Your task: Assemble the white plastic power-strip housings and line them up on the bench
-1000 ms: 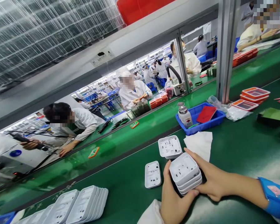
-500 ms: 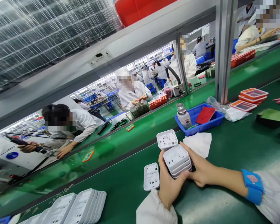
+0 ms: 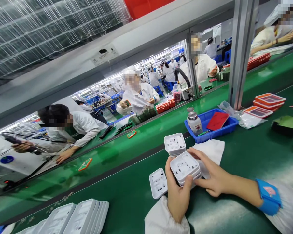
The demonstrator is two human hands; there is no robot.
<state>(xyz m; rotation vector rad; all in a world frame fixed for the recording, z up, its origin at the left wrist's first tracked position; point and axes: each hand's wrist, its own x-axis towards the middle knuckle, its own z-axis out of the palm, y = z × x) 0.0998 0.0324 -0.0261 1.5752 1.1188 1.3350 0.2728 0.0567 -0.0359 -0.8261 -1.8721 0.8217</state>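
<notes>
Head view: rounded-square white plastic shells [image 3: 82, 215] stand already lined up on your green desk [image 3: 127, 195]; one loose white shell [image 3: 158, 184] lies unstacked; a rear white stack [image 3: 175, 143] stands beyond the held white stack [image 3: 185, 165], gripped between your left hand [image 3: 178, 196] and right hand [image 3: 215, 177].

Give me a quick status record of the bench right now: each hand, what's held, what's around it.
Left hand: gripping the left side of the held stack, thumb across the front
Right hand: on the stack's right side; blue wristband on that wrist
Held: stack of white housings, tilted
Behind held stack: second stack
Left of hands: lone white housing
Lower left: row of white housings
Beyond hands: white sheet, blue tray with bottle
</notes>
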